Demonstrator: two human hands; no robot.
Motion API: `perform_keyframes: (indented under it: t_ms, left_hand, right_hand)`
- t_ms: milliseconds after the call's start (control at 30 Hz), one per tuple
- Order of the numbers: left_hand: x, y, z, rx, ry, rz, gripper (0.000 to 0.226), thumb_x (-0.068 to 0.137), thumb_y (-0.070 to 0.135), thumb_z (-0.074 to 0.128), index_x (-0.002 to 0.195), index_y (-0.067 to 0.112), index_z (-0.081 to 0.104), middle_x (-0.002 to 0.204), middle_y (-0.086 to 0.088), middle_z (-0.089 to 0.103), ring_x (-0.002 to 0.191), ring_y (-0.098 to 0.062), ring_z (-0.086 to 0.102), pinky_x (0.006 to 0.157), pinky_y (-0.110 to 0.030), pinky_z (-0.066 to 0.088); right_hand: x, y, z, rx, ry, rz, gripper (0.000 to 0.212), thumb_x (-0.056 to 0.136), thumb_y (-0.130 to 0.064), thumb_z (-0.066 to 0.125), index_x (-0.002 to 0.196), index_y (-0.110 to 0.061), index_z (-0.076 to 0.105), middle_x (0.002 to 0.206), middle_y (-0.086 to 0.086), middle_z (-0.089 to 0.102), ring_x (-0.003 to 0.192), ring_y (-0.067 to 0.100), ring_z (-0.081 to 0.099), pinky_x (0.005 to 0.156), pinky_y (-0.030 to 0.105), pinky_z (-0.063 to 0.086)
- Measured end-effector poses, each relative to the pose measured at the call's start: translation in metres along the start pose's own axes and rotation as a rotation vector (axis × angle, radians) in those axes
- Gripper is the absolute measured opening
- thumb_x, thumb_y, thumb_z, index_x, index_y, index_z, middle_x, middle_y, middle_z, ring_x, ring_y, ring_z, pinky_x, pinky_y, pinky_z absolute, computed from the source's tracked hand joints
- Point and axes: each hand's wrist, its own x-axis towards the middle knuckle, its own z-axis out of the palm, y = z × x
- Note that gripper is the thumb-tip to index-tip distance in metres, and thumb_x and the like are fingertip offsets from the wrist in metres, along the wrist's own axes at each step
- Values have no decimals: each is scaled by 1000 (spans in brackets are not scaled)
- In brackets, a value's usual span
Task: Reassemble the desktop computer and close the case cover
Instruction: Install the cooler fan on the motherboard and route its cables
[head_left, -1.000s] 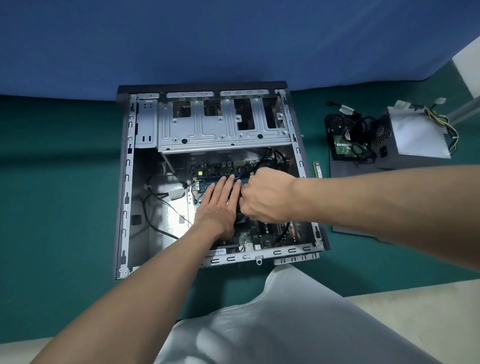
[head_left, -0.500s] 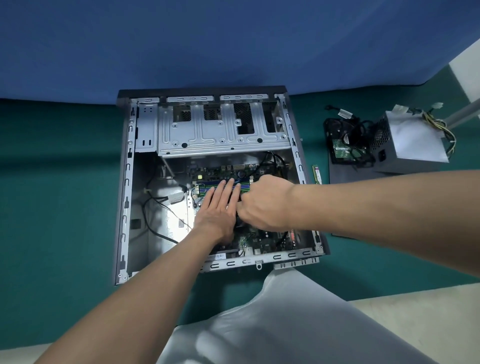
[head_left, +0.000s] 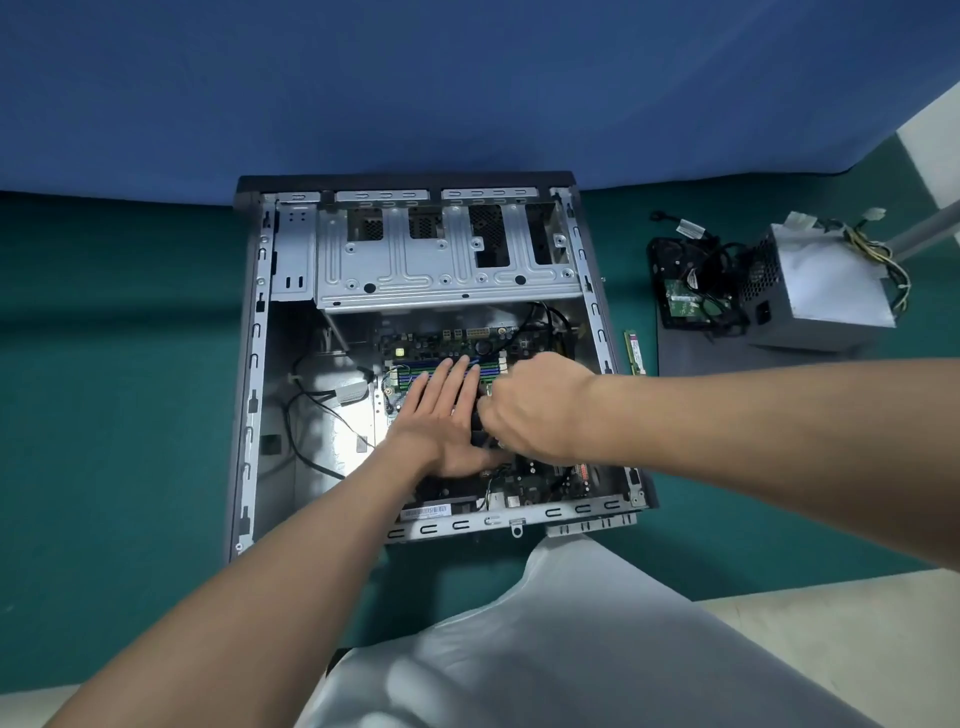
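1. Head view, looking down at an open computer case (head_left: 248, 364) lying on its side on a green tabletop (head_left: 104, 374), with its cover off.
2. Left hand (head_left: 441, 421): flat, palm down, fingers straight and close together. It rests on the parts at the middle of the motherboard (head_left: 470, 336), with its fingertips on the blue and green memory slots (head_left: 410, 370).
3. Right hand (head_left: 535, 410): just right of the left hand and touching it, knuckles up, fingers curled downward over a dark part between the two hands. Whether it pinches anything cannot be told, as the fingertips are hidden.
4. Drive cage (head_left: 441, 265): bare metal, across the far half of the case.
5. Black cables (head_left: 306, 415): loose on the case floor, left of the motherboard.
6. Memory stick (head_left: 634, 353): green, on the tabletop just right of the case.
7. Power supply (head_left: 826, 291): grey box with a bundle of wires, far right, standing on a dark flat panel (head_left: 696, 353).
8. Black fan and small green circuit board (head_left: 683, 299): tangled with cables, just left of the power supply.
9. Blue cloth (head_left: 467, 78): fills the far background.
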Motion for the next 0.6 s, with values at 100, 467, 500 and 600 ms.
perform_keyframes:
  t_ms: [100,467,500,600]
  left_hand:
    - [2,-2,-1,-41,-19,12,103,83,79,26,144,20,-32,150,5,-40,135,-9,-38,107,-33,-24]
    - [-5,-3,-12,-105,-62,28,94,93,65,33,147,19,-28,155,3,-33,142,-14,-29,115,-35,-17]
    - [-5,-3,-14,-106,-71,20,97,91,69,33,147,19,-27,156,2,-31,143,-15,-27,115,-36,-16]
    - [-3,-3,-16,-115,-75,5,102,87,74,35,149,18,-25,158,1,-27,145,-18,-23,116,-37,-13]
  right_hand:
    - [2,3,4,-7,73,-90,29,98,-13,39,116,2,55,111,20,63,97,33,63,64,34,35]
    - [16,1,-7,509,-279,181,50,101,-23,46,141,2,32,130,15,51,107,26,51,86,28,42]
    - [15,2,-6,385,-239,125,46,101,-19,45,140,0,33,118,12,55,96,24,52,74,26,43]
    - [8,6,-2,74,-1,-23,27,99,-13,41,123,-5,52,91,3,59,75,23,51,56,30,36]
